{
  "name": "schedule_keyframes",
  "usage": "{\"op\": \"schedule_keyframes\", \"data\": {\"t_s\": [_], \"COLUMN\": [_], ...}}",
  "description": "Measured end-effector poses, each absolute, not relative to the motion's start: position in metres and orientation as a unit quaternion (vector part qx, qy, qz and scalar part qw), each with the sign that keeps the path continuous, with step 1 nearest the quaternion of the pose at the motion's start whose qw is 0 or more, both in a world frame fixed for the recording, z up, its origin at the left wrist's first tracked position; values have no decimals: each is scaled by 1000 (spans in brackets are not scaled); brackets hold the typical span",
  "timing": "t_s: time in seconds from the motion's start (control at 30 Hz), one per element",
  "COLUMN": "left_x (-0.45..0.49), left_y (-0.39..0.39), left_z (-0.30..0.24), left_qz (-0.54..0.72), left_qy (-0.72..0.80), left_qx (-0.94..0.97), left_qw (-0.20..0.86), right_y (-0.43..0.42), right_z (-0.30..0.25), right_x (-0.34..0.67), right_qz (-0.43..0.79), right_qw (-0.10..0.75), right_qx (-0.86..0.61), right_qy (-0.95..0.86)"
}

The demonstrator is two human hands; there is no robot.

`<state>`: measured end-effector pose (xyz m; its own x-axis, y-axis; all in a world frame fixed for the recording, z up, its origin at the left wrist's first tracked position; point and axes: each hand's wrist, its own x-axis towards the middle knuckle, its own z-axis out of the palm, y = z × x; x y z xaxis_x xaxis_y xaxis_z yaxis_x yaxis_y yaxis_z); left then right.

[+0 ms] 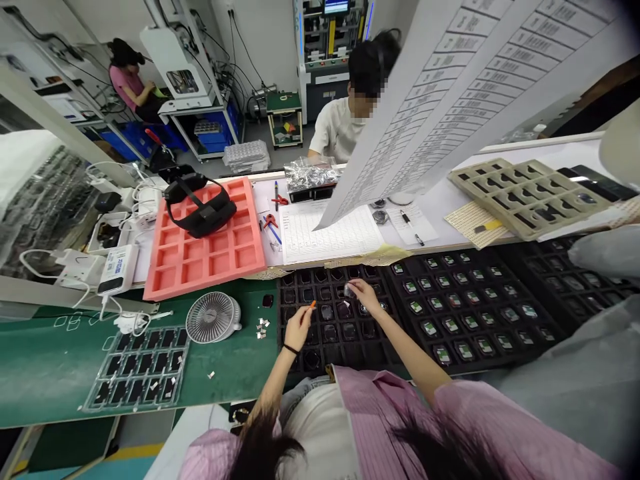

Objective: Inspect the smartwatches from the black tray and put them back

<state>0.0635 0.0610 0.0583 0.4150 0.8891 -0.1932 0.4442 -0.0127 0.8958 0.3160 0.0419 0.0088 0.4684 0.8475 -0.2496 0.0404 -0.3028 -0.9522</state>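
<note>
Protruding orange tip (pixel 313 304) in left hand (pixel 299 325)

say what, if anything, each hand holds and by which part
Left hand: an orange-tipped item, behind its tip; right hand: a small shiny piece, seemingly by its edge.

No words or numbers can be read for certain. Small, slanted print fills boxed rows on the hanging sheet (pixel 425 120); a fine grid covers the form (pixel 345 233) on the shelf; blurred blue characters stand on the white box (pixel 119 270); lines of tiny text (too faint to make out) show on the screen (pixel 335 6) at the top.
</note>
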Motion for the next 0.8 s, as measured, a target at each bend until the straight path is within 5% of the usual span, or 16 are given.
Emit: {"op": "schedule_keyframes", "data": {"t_s": [0.3,0.8], "left_x": [113,103], "left_y": [54,47], "left_z": [98,104], "left_qz": [193,260], "left_qy": [405,393], "left_qx": [589,582], "left_qw": [672,663], "right_y": [29,30], "right_z": [85,121], "right_x": [243,228], "right_qz": [569,608], "right_qw": [624,650], "right_qx": [-504,-430], "right_qy": [-185,-150]}}
